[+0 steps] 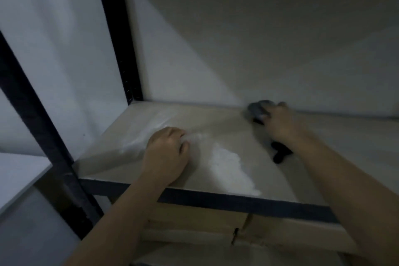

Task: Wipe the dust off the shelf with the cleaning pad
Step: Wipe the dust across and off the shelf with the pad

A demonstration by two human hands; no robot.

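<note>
right hand (pixel 278 122): clamped over the grey cleaning pad (pixel 258 109), far side of the shelf (pixel 237 136) by the back wall
left hand (pixel 166 153): loosely curled, holding nothing, resting near the front edge
pad feel: looks soft and light, so press from the top
dust (pixel 228 168): white patch between the hands, not yet wiped

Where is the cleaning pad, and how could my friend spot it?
Start at the pale board of the black-framed metal shelf and follow it to the back edge by the grey wall. There the right hand grips a dark grey cleaning pad. It is dark and held, unlike the white dust patch nearer the front, beside the left hand.
</note>
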